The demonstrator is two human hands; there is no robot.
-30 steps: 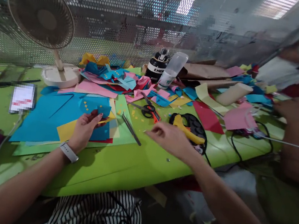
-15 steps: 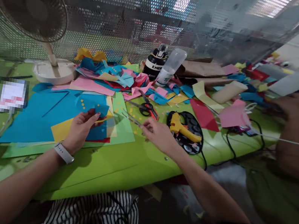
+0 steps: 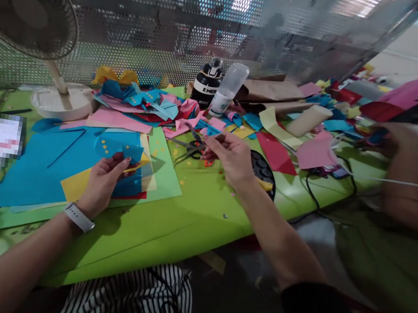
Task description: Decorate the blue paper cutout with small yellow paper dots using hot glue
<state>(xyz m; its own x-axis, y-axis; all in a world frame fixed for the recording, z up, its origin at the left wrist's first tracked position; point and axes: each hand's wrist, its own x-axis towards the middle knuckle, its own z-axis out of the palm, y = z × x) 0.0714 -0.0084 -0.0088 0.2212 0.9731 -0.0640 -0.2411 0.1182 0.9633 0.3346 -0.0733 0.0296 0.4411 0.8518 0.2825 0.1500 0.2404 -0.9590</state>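
My left hand pinches a blue paper piece dotted with small yellow squares, just above the stacked coloured sheets. A yellow paper strip shows by its fingertips. Closed round metal tweezers, my right hand hovers to the right of the sheets. The tweezer tips point down and left; whether they hold anything is too small to tell. Scissors with black and orange handles lie behind them, partly covered by my right hand. Tiny yellow bits are scattered on the green sheet.
Behind my right wrist are a black round tray and a mostly hidden yellow glue gun. Paper scraps, a black bottle and a clear bottle stand at the back. A fan is left; a co-worker's arm is right.
My right hand has lifted and moved back with the tweezers, now covering part of the scissors and tray. My left hand keeps its hold on the blue paper. The view has shifted slightly right.
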